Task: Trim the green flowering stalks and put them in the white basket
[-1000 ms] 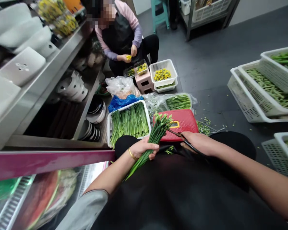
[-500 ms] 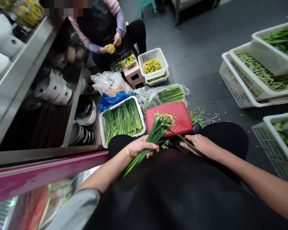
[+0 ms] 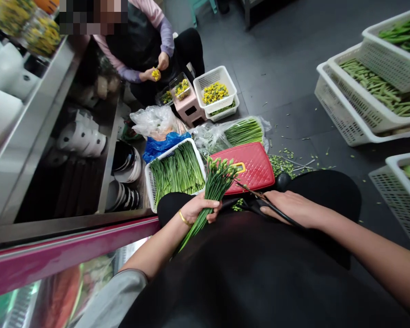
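My left hand is wrapped round a bunch of flowering chives, buds up and stems slanting down toward my lap. In my right hand is a pair of dark scissors. Their blades point left and reach the bunch just under its buds; whether they touch a stem I cannot tell. A few snipped buds lie on my dark apron between the hands. Just beyond the bunch is a red quilted box-like thing with a yellow clasp. Left of it stands a white basket full of cut green stems.
More stems lie in a clear plastic bag. Across from me a person holds yellow flowers near a basket of blossoms. Trimmings litter the floor. Stacked baskets of vegetables stand right; a metal shelf runs along the left.
The view has shifted slightly. The bunch stands a little more upright, its heads further left, uncovering the yellow clasp. Both hands keep their hold.
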The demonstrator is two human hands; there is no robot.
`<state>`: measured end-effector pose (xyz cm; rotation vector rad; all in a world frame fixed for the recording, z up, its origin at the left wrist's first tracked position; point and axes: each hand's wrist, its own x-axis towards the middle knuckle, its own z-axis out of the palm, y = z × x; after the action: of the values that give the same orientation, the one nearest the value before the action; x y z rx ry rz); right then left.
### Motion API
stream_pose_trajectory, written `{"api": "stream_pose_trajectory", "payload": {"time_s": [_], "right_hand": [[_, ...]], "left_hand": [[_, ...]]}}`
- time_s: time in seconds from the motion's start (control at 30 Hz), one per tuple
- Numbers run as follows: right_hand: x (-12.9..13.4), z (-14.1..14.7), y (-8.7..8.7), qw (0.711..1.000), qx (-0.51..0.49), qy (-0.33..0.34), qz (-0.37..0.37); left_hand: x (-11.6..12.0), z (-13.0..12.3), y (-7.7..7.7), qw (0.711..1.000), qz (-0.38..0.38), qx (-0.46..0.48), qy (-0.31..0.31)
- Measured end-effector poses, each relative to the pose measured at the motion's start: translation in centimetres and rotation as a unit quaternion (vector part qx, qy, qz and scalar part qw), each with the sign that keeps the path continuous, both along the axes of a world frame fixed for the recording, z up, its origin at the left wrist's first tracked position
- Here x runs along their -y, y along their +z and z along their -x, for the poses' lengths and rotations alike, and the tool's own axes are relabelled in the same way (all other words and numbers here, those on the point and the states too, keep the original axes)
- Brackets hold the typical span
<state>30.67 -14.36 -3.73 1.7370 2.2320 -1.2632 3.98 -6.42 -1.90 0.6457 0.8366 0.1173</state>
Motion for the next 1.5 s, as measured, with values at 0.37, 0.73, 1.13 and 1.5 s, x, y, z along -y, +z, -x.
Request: {"api": "stream_pose_trajectory", "payload": {"time_s": [0.37, 0.73, 1.13, 1.5], "right_hand": [[-1.6, 1.8, 0.8, 0.999, -0.019, 0.038, -0.024], [-0.4, 2.7, -0.4, 0.999, 0.028, -0.002, -0.021], [0.4, 0.3, 1.9, 0.996, 0.044, 0.039, 0.068], [-1.6, 1.9, 1.5, 0.998, -0.009, 0.056, -0.02]], "left_hand": [[0.2, 0.2, -1.2, 0.992, 0.076, -0.021, -0.094], [0.5, 0.1, -1.3, 0.995, 0.063, 0.011, -0.074], [0.8, 0.6, -0.9, 0.998, 0.034, 0.027, -0.046], [0.5, -0.6, -0.8, 0.979, 0.093, -0.004, -0.18]]}}
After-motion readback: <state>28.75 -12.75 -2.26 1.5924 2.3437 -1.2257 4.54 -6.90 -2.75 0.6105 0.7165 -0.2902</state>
